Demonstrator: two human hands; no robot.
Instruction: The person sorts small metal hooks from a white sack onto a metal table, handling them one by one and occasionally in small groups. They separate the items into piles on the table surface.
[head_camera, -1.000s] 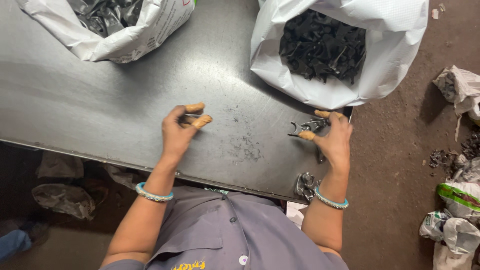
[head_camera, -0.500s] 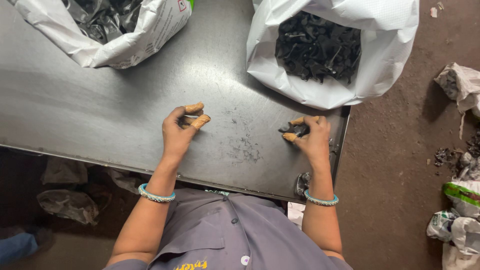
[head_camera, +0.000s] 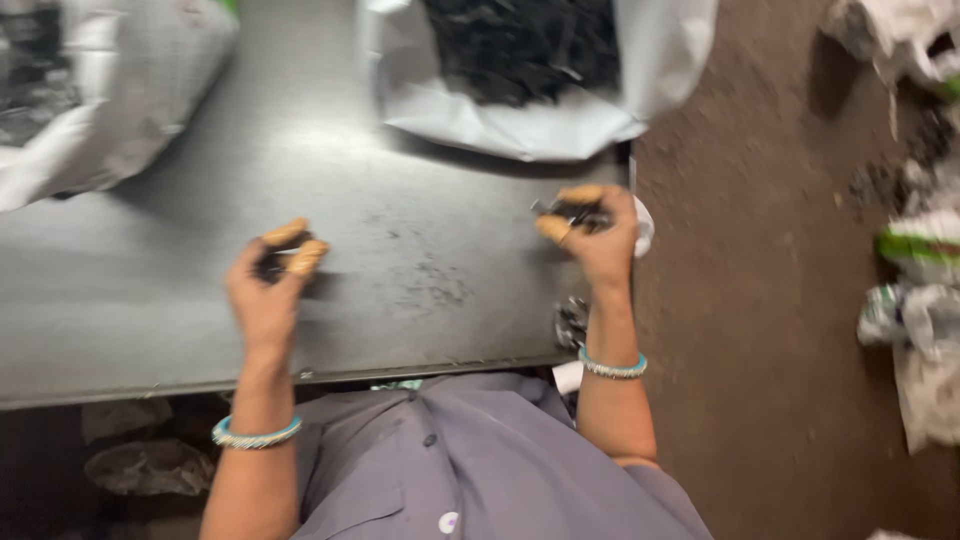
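Observation:
My left hand (head_camera: 268, 285) rests on the dark metal table (head_camera: 420, 250) with its taped fingertips pinched on a small black part (head_camera: 276, 262). My right hand (head_camera: 592, 232) is at the table's right edge, fingers closed on a small black metal piece (head_camera: 568, 212). Both wrists wear turquoise bangles. A white sack (head_camera: 520, 120) full of black parts (head_camera: 520, 45) lies open just beyond my right hand. The picture is blurred by motion.
A second white sack (head_camera: 90, 110) with dark pieces lies at the table's far left. A small heap of dark parts (head_camera: 572, 322) sits by the near right corner. White bags and scraps (head_camera: 915, 300) litter the brown floor on the right.
The view has swung left and nearer. My right hand has moved slightly with its black piece; the left hand has stayed pinched in the same place.

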